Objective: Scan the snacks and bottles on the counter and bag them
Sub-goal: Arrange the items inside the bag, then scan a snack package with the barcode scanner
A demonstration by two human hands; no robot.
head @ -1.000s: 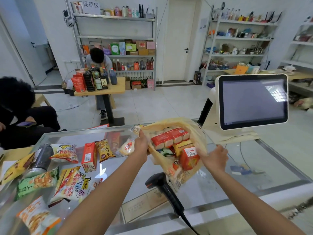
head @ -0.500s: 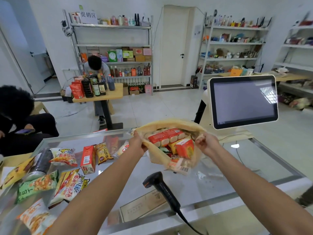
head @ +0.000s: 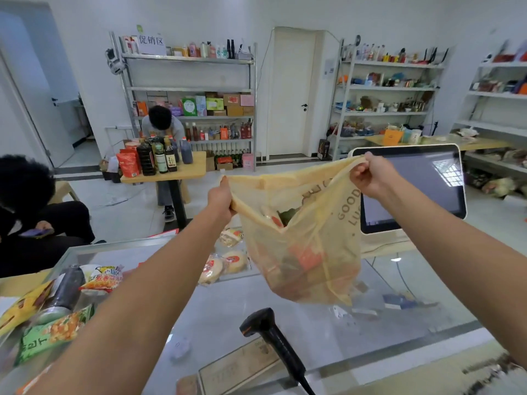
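Holding a thin yellow bag (head: 313,252) by its top edge, the person is stretching its mouth open between both hands above the glass table (head: 328,337). The left hand (head: 221,201) is clenching the left side of the rim in a closed fist, fingers curled round the bunched plastic. The right hand (head: 370,176) is gripping the right side of the rim higher up, thumb and curled fingers closed on the film, in front of the register screen (head: 427,181).

The bag is hanging from the two grips and sagging with goods. Red, orange and green packages are showing through the plastic and at the opening, too blurred to name. Dark lettering is running down its right face. Whether its bottom is touching the glass cannot be told.

A black handheld scanner (head: 268,334) is standing near the table's front edge, below the bag, its cable trailing toward the person. Unbagged goods are lying at the table's left end: a green snack packet (head: 51,334), a dark bottle (head: 67,286) on its side just behind it, a red-and-yellow snack packet (head: 104,279) beside the bottle, and a yellow packet (head: 20,306) at the far left. Round wrapped pastries (head: 219,266) are lying on the glass just left of the bag, beyond the left forearm.
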